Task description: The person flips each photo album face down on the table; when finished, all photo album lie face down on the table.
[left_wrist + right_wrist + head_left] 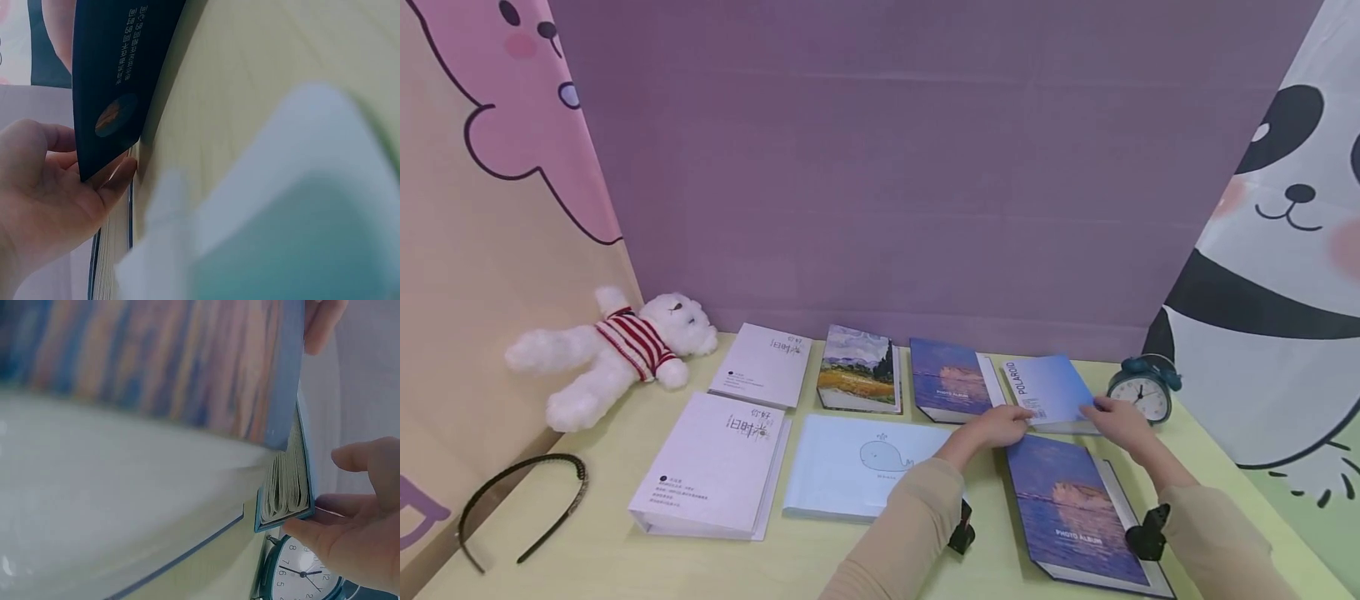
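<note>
Because the light-blue album (1051,387) lies flat at the right of the back row, cover up, the person reaches over the worktop (985,517) to meet it from both sides. The left hand (988,429) is at its near left corner. The left wrist view shows thumb and fingers apart, but the spine of the front photo album (1067,500) hides the contact, so a firm pinch cannot be told. The right hand (1123,425) is spread fairly wide at the near right: fingers touch the edge of the light-blue album, while the thumb stands clear of the cover.

Judgement: opposed contacts like these suit steadying or squaring a flat item; with the right thumb off the cover, that side looks more guided than gripped. A thick block of page edges, seen in the right wrist view, gives the fingers a wall to bear on.

Spacing: the alarm clock (1142,396) stands just right of the light-blue album, leaving the right hand little side room. The back photo album (947,379) is just left of it; the front photo album lies on the near side, under the reach. The whale album (831,467) lies flat below the left forearm. Covers face up throughout, probably so that the titles and pictures can be read from the person's side.
</note>
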`<state>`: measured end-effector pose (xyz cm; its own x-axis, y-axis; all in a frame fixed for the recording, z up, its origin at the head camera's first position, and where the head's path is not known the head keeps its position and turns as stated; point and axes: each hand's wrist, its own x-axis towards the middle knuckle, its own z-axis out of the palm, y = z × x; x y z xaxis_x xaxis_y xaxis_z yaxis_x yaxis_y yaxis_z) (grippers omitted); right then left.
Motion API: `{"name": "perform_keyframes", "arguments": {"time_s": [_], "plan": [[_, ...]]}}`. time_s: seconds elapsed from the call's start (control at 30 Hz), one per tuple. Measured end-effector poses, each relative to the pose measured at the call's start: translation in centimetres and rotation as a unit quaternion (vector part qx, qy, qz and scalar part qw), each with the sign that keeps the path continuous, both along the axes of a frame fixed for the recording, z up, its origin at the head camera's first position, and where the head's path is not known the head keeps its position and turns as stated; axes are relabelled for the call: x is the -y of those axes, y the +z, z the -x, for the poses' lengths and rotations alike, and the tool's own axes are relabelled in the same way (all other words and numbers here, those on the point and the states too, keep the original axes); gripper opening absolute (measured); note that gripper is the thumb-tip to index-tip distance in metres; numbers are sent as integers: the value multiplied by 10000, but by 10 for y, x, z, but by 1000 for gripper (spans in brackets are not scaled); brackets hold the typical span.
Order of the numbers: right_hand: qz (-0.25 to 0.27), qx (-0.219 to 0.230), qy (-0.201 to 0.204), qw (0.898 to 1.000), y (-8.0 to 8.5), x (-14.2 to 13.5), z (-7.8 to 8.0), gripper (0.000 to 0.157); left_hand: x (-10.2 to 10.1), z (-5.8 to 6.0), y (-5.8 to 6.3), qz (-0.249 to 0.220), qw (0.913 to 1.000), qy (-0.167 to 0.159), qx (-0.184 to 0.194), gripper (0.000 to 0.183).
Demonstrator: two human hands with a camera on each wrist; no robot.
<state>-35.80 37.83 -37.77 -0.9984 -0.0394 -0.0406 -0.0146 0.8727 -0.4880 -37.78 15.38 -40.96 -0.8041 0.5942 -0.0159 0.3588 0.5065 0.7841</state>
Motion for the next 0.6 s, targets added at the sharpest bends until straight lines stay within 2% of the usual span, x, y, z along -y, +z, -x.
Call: {"name": "perform_keyframes", "arguments": {"time_s": [0.23,0.43,0.6], "plan": [[45,247,-23,9997,-2,0,0,74,0,0,3,47,10000,18,3,40],[26,284,28,9996,0,2,-2,76,-1,0,4,13,10000,12,50,40],[-156,-31,32,9999,11,7,-6,67,1,3,4,-114,9999,34,25,40]]}}
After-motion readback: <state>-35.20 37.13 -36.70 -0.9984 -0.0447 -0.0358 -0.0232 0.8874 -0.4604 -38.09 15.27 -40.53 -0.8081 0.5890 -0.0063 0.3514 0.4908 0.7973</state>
